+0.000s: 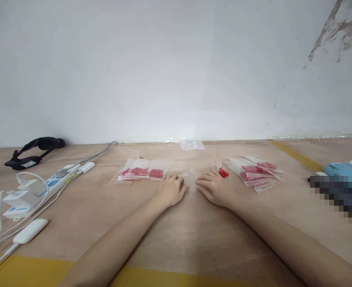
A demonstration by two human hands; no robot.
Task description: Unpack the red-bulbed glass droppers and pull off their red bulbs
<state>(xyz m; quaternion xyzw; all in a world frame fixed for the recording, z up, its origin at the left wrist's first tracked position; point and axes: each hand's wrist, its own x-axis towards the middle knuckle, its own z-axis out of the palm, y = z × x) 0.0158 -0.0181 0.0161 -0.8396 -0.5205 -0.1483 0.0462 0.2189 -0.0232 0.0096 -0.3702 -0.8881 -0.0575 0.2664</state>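
A small clear plastic bag [190,175] lies flat on the wooden table [176,235] between my two hands. My left hand [172,189] rests on the table with its fingertips on the bag's left edge. My right hand [214,187] touches the bag's right edge from the other side. To the left lies a pile of clear bags filled with red pieces [141,172]. A few loose red pieces [223,172] lie just beyond my right hand. A second pile of filled bags [257,172] is spread out on the right.
A white power strip with plugs and cables [41,186] and a white adapter [30,231] lie at the left. A black strap-like object [34,152] sits far left. An empty clear bag [192,145] lies by the wall. A blue item [345,169] sits at right.
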